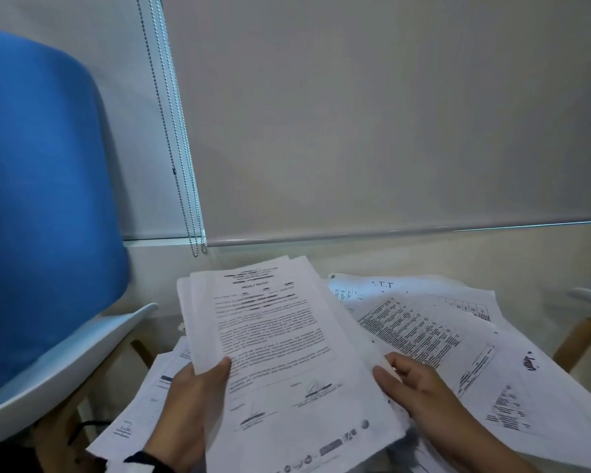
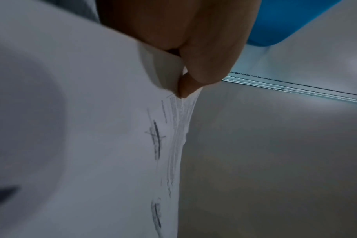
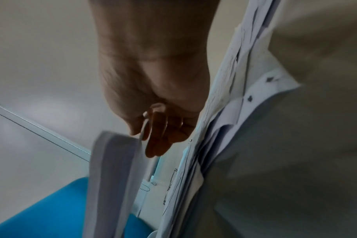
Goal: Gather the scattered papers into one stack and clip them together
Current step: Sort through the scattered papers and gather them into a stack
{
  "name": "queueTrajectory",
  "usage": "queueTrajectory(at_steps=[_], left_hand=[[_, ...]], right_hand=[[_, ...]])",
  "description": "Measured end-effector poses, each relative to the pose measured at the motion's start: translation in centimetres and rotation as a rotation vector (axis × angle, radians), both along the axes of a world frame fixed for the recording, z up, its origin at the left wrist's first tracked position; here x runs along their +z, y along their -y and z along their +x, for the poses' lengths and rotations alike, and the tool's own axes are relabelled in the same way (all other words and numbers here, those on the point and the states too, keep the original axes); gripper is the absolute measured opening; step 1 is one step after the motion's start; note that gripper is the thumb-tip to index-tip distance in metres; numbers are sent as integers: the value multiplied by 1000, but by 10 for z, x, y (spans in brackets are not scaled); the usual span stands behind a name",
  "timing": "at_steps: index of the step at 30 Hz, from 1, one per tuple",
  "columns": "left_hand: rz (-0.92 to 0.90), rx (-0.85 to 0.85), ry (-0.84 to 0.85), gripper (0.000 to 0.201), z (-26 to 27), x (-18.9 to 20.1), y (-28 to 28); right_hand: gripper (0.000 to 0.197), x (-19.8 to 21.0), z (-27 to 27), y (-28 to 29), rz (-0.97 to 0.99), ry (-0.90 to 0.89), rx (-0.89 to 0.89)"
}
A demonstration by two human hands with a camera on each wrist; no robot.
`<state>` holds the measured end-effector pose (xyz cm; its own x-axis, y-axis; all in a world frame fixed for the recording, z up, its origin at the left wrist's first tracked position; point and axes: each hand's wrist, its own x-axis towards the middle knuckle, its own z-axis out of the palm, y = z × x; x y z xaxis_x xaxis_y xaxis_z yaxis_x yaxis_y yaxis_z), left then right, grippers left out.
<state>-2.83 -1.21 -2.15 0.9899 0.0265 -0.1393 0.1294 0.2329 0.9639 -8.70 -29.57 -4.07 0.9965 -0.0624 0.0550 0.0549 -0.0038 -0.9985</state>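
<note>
I hold a stack of printed papers point(image 1: 280, 336) raised above the table, a "Weekly Report" page on top. My left hand point(image 1: 212, 373) pinches its lower left edge, thumb on top; the left wrist view shows the pinch point(image 2: 185, 83) on the sheets point(image 2: 92, 128). At the stack's right edge my right hand point(image 1: 389, 373) grips with the thumb above and the fingers curled beneath. The right wrist view shows those fingers point(image 3: 155, 145) against the stack's edge point(image 3: 112, 169). Scattered papers point(image 1: 458, 336) lie overlapping underneath, spreading right and also left point(image 1: 144, 404).
A blue-backed chair with a white seat shell point(image 1: 41, 199) stands close on the left. Bead cords point(image 1: 181, 165) hang from a lowered roller blind point(image 1: 389, 114) behind the table. A wooden chair leg point(image 1: 580, 336) shows at the right edge.
</note>
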Motion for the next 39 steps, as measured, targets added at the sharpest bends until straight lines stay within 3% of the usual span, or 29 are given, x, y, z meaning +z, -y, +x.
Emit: queueTrajectory(at_steps=[2,4,6,9,12,14,16,17,20,22,27,33,36,39], left_hand=[[131,66,-12,19,-3,5,-9],[188,74,-39,26,-1,3,-19],[258,79,-59,27,-2,1,-24],[341,61,-72,22,-4,-5,-25],[365,34,-78,16,-2,-7,-22],[378,16,-90,20,1,-8,-22],[387,0,-89,25,4,-10,-23],[384,-10,-91,25,5,-11,-24],[369,-13,-103,21,7,-13,-27],[357,-8,-102,15,6,-14,-29],[269,8,-71,18,7,-18,-34],[199,13,-55,20,7,-17,-30],[188,8,-56,21,6,-16,-25],[170,3,-65,17,7,-18,-20]], right_hand=[[17,-2,3,6,-32,-65,-19],[10,-4,8,14,-63,-143,-96],[15,-6,18,23,-171,-179,-145],[40,-5,35,37,-553,-188,-158],[77,-4,54,43,-1032,-235,-186],[92,-4,63,41,-1140,-265,-159],[91,-2,72,37,-1017,-303,-127],[80,-2,74,35,-941,-318,-136],[24,4,79,29,-814,-297,-191],[4,8,79,30,-739,-271,-197],[7,22,54,46,-514,-94,-347],[11,32,24,93,-62,51,-660],[12,33,17,100,80,42,-696],[9,33,14,85,101,30,-641]])
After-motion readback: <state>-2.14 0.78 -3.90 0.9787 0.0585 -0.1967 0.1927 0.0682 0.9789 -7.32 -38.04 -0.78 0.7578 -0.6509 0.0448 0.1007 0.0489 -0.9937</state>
